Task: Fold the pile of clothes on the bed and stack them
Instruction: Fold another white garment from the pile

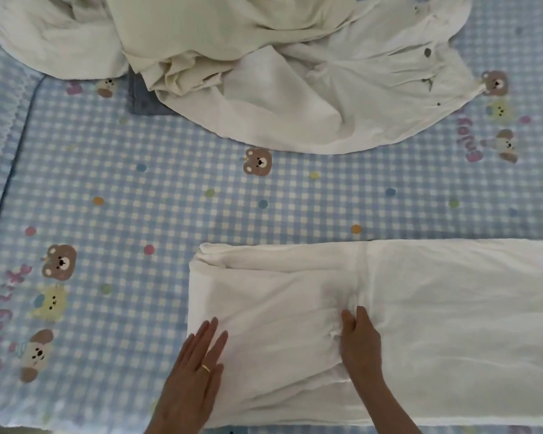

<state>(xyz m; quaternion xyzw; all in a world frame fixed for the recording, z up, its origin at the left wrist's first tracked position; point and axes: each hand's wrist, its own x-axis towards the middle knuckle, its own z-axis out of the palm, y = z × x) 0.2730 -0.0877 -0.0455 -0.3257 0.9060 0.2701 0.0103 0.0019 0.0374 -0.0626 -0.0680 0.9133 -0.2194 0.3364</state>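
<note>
A white garment (436, 324) lies spread in a flat, partly folded rectangle on the near right of the bed. My left hand (198, 368), wearing a gold ring, rests flat with straight fingers on the garment's near left corner. My right hand (359, 343) presses down on the middle of the same garment, fingers straight, with small creases bunched around the fingertips. A loose pile of white and cream clothes (264, 73) lies crumpled across the far side of the bed.
The bed (138, 198) wears a blue-and-white checked cover printed with bears and coloured dots. A grey-blue cloth (143, 98) peeks out from under the pile at the far left. The bed's left edge has a dark blue seam (16, 151).
</note>
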